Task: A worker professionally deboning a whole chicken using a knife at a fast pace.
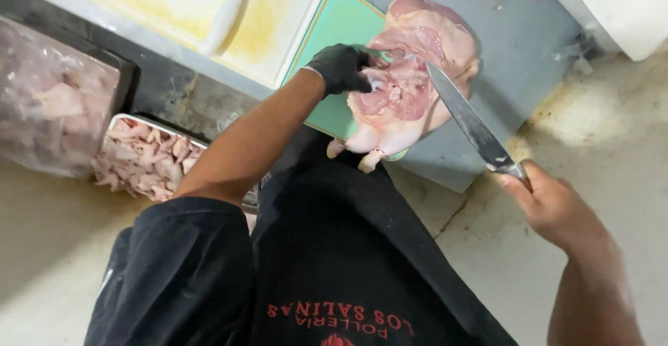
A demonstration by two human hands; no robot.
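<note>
chicken (407, 75) on green board (334, 29), opened, still whole; left hand (341, 68) grips it, right hand (550, 203) clenches knife (470, 120), tip in cavity.

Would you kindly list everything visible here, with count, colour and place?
Raw chicken: one, pink, on the cutting board.
Cutting board: one, green, on the grey table.
Knife: one, steel blade, tip at the chicken.
Tray of chicken pieces: one, pale pink, lower left.
Bag of chicken: one, clear, far left.
White board: one, yellow-stained, top left.
Left hand: black glove, gripping the chicken.
Right hand: bare, holding the knife handle.
</note>
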